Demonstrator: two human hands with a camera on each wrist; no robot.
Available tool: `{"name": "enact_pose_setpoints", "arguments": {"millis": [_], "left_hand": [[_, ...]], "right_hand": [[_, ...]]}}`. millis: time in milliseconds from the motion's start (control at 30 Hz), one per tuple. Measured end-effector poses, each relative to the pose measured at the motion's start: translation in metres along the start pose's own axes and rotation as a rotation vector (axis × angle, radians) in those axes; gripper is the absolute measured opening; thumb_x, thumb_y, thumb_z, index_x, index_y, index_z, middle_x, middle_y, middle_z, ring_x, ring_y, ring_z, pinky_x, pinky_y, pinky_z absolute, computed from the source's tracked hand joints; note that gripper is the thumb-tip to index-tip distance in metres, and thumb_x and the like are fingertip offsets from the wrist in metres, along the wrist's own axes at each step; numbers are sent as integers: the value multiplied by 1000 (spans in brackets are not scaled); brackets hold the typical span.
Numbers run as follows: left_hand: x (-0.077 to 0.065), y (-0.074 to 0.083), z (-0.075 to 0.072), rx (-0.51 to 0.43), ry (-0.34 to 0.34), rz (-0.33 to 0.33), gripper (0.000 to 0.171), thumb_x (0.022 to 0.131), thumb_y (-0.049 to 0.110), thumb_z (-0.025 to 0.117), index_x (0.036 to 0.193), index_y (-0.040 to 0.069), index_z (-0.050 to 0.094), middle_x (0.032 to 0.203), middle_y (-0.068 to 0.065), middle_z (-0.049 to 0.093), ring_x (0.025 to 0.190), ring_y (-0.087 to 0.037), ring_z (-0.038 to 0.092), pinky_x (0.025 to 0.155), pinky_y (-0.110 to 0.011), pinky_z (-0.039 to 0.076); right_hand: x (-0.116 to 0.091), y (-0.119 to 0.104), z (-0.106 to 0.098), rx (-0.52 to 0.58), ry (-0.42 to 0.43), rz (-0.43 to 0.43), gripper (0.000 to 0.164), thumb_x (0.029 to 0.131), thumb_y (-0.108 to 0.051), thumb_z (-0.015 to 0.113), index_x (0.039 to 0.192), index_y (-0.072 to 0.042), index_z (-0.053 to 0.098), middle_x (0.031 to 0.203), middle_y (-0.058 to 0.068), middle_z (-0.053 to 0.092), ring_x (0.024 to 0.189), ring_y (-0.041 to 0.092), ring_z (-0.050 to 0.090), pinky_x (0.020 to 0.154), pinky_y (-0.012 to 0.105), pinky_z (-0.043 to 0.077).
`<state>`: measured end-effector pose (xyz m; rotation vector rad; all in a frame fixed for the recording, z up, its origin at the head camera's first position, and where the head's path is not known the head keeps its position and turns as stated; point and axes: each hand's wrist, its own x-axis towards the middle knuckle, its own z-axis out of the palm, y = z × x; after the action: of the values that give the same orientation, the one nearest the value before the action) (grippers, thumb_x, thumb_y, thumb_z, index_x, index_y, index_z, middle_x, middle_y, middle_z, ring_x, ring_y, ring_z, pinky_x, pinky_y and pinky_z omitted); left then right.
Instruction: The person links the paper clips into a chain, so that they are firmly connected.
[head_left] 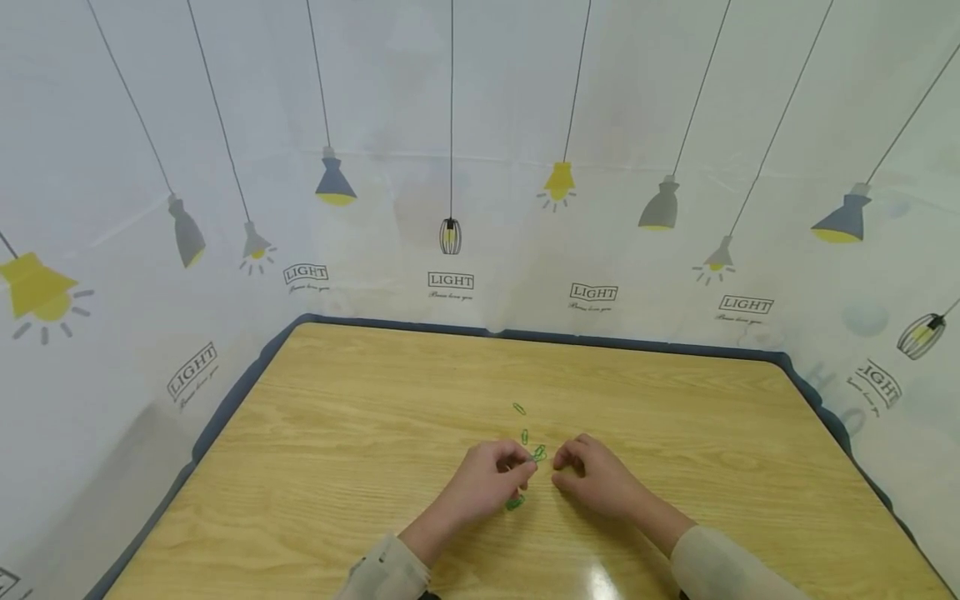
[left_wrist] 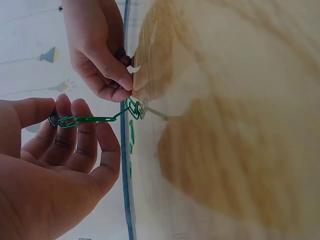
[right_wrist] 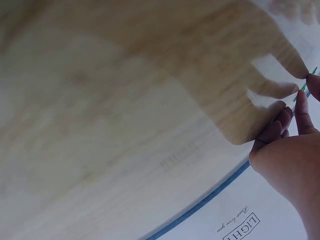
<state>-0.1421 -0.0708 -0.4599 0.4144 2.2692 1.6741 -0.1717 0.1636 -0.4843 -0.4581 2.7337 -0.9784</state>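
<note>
My left hand [head_left: 487, 477] pinches one end of a chain of green paper clips [left_wrist: 95, 119] between thumb and finger. In the left wrist view the chain runs down past the other fingers to a small cluster of green paper clips [left_wrist: 133, 107] at the tabletop. My right hand [head_left: 596, 479] is low over the table, facing the left, its thumb and forefinger bent toward each other. In the head view those fingertips sit just beside some green clips [head_left: 539, 453], with a small gap. More green clips [head_left: 514, 502] show below my left hand.
Two loose green paper clips, a far one [head_left: 519, 408] and a nearer one [head_left: 525, 437], lie beyond the hands on the wood-patterned table [head_left: 360, 400]. A dark blue edge [head_left: 585, 338] borders the table. White sheeting [head_left: 510, 100] printed with lamps surrounds it.
</note>
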Motion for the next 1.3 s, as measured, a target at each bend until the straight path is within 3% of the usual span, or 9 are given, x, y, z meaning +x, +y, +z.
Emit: {"name": "enact_pose_setpoints", "arguments": {"millis": [300,533,800,1033,1300], "left_hand": [[4,1,0,26,5,-12,25,108,24,64,116,2,74,87,-1,70,73,-14,64,64,-23,55],[5,1,-2,42,21,-24,25,108,25,65,114,4,75,86,-2,70,73,-14,63,64,-24,54],[6,1,-8,70,59,-12,24,108,27,64,113,6,75,89,-2,70,75,-16,64,64,-25,53],[8,1,-12,70,65,-11,26,108,26,63,116,3,74,88,-3,70,74,-15,64,65,-25,54],[7,1,-16,56,68,-3,26,108,24,64,116,1,74,89,-4,71,75,-14,65,67,-26,57]], "right_hand": [[0,3,-3,27,-16,-18,7,99,-19,74,102,-14,71,105,2,62,98,15,55,87,32,49],[5,4,-19,59,-99,-52,11,102,-18,71,108,-8,71,104,4,68,93,15,59,80,29,52],[14,-2,-32,54,-97,-1,12,104,-18,70,110,-9,72,103,2,71,95,15,65,82,36,56],[28,-4,-29,39,-126,-49,18,102,-17,72,117,-6,72,106,4,71,93,14,64,78,34,55],[42,-8,-23,-19,-145,-91,16,98,-12,76,114,-9,75,107,5,74,97,16,66,87,42,58]]}}
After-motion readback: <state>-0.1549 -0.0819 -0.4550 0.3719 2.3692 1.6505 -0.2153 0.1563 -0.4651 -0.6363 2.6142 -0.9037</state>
